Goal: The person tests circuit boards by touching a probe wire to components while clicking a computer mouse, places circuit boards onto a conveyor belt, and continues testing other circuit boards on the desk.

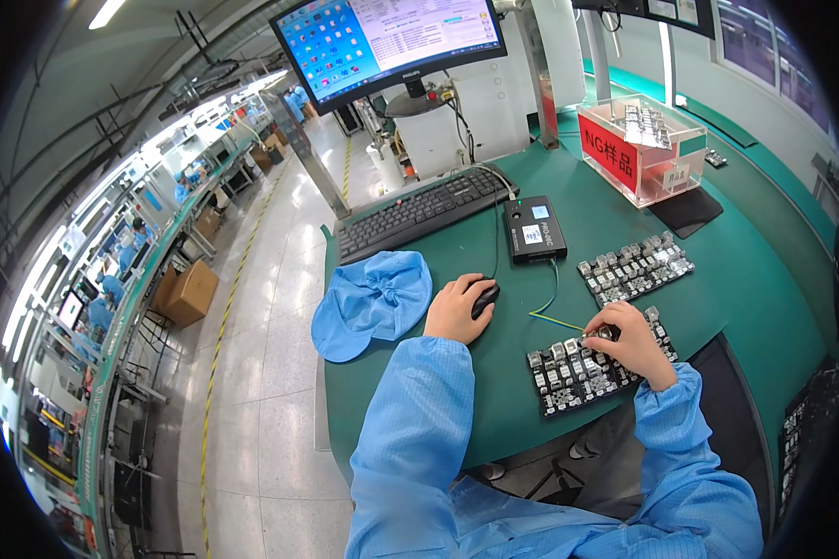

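My left hand [455, 312] rests over a black computer mouse [486, 297], its fingers curled round it. My right hand [632, 341] is closed in a pinch above the near black tray [570, 406], which holds rows of small silvery metal parts. A thin yellow-green cable [557, 320] runs from a small black box with a lit screen [535, 230] to the fingertips of that hand. Its end is at the pinch, beside a small dark part; the fingers partly hide how they meet. Behind lies a second tray [636, 268] of similar parts.
A black keyboard [424, 216] lies below a lit monitor [391, 47]. Left of the mouse is a blue cloth cap [373, 303]. A clear box with a red label [639, 154] stands at the back right of the green tabletop [503, 410], a tray of parts across its top.
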Motion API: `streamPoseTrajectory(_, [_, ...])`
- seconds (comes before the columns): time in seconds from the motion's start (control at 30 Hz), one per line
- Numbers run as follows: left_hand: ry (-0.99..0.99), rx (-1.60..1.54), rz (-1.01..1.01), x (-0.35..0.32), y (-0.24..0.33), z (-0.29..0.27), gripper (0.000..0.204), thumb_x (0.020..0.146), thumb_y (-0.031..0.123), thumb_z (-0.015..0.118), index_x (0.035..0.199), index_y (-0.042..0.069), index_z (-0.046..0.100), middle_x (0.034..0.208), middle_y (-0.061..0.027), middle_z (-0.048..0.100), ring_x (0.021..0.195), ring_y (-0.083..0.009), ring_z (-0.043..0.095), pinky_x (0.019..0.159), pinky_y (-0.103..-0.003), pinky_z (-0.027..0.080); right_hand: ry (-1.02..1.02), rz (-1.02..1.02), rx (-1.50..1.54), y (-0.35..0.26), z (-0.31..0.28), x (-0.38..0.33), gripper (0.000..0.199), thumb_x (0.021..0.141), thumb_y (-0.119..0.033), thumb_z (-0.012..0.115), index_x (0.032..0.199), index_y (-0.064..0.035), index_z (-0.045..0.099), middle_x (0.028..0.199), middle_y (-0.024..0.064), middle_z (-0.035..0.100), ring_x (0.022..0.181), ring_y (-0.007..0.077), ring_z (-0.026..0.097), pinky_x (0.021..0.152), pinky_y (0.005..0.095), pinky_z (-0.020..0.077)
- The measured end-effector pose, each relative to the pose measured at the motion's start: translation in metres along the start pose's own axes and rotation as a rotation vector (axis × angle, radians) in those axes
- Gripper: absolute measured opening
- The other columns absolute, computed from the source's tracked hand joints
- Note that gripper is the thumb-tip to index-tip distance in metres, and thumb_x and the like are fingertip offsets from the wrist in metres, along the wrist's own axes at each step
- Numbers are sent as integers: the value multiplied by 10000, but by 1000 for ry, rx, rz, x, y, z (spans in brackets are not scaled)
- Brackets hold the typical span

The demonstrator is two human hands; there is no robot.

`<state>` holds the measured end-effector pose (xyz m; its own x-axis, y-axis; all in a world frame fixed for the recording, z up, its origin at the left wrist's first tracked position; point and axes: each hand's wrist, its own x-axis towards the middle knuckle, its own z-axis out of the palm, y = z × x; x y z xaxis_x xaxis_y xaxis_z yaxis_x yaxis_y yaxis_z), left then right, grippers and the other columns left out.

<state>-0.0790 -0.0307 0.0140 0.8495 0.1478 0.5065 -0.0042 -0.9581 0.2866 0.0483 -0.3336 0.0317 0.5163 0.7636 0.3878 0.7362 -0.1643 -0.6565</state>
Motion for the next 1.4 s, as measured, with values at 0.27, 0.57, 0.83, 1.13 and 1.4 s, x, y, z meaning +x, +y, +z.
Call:
streamPoseTrajectory(0.27, [-20, 1, -9, -1, -1, -4, 400, 831, 212, 698, 1221, 152, 635, 1270, -77, 567, 1108, -321, 588, 949, -408, 494, -9, 8, 19, 0, 1, 2, 178, 750, -195, 802, 820, -73, 694, 830, 41, 641, 897, 243, 564, 825, 367, 446])
streamPoseTrajectory(0.57, [-37, -10, -3, -1, 3, -3, 440, 830, 206, 699, 1258, 154, 610, 1291, -84, 546, 1101, -330, 586, 949, -416, 493, -19, 40, 20, 2, -1, -1, 178, 750, -191, 802, 823, -76, 688, 866, 47, 632, 926, 248, 567, 848, 365, 443])
streamPoseTrajectory(0.83, [-23, 8, -8, -1, 2, -3, 451, 829, 210, 704, 1267, 160, 609, 1291, -90, 544, 1097, -329, 589, 950, -414, 493, 2, 40, 47, 1, 0, 0, 174, 751, -175, 800, 829, -70, 685, 873, 57, 614, 935, 255, 575, 851, 368, 449])
streamPoseTrajectory(1.13, [-32, 27, -21, -1, 3, -3, 443, 830, 220, 702, 1261, 166, 616, 1278, -84, 552, 1094, -321, 591, 943, -410, 494, 2, 53, 21, -2, -1, -1, 188, 745, -194, 807, 820, -71, 685, 872, 53, 616, 930, 256, 579, 853, 370, 450])
streamPoseTrajectory(1.4, [-20, 37, -18, -2, 2, 0, 456, 805, 224, 714, 1248, 183, 618, 1261, -75, 561, 1083, -306, 592, 938, -411, 486, 44, -6, 9, 1, 3, -2, 176, 725, -142, 802, 806, -46, 679, 847, 61, 613, 874, 240, 576, 786, 361, 458])
